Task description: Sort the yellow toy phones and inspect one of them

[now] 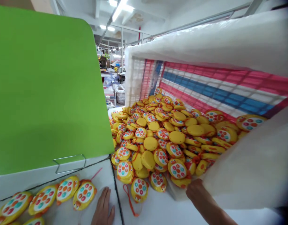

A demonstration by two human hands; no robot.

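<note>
Yellow, rounded, turtle-shaped pieces (150, 143) with white oval faces bearing red, orange and teal dots form a heap in the mouth of a tipped, white-lined mesh container (228, 40) and spill onto a white tabletop (160, 214); some lie face up, others show plain yellow backs. An orange cord loop (129, 203) lies at the near edge of the heap, beside one face-up piece. The right hand (194, 189) is at the container's lower edge, against the white lining, with its fingers largely hidden; whether they grip the edge cannot be told. The left hand (103, 207) rests palm down on the tabletop, holding nothing, its fingers extended and the thumb apart. Just beside it, further turtle-shaped pieces lie in a slanting row, face up. Behind the row stands a bright green panel (45, 87) with rounded corners, a bent metal wire (70, 164) at its foot. Pink, blue and white stripes show through the container's mesh
</note>
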